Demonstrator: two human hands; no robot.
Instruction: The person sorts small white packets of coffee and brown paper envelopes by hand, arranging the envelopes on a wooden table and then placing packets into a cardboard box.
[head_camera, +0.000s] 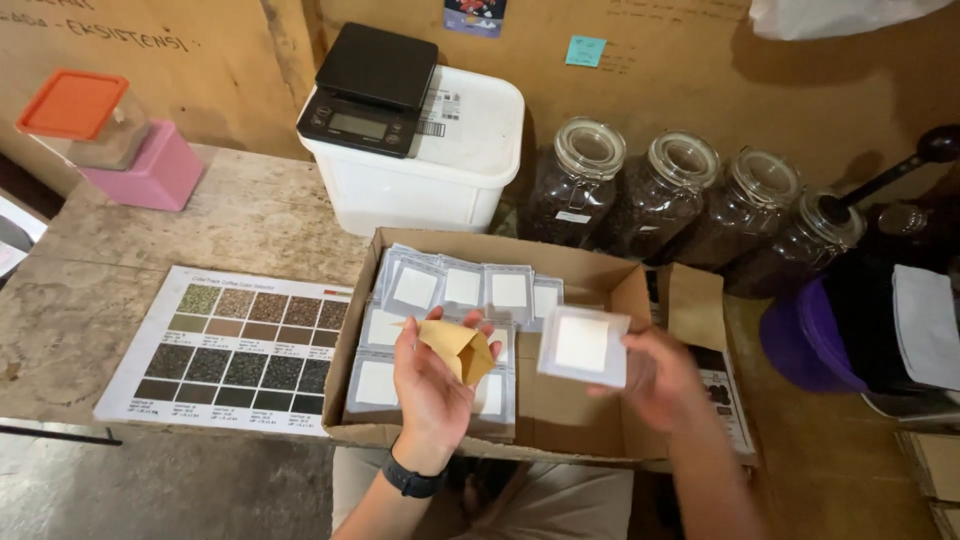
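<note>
My left hand (430, 385) holds a small brown paper pouch (458, 347) by its lower corner, above an open cardboard box (560, 420). My right hand (655, 372) grips a white square filter packet (583, 345) at its right edge, just right of the pouch. Under both hands, rows of several similar silver-and-white packets (462, 288) fill the left half of the box. A black band sits on my left wrist.
A printed colour chart sheet (232, 348) lies left of the box. Behind it stand a white tub (420, 165) with a black scale (370, 90) on top, and several glass jars (660, 195) of dark beans. A pink and orange-lidded container (115, 140) is far left.
</note>
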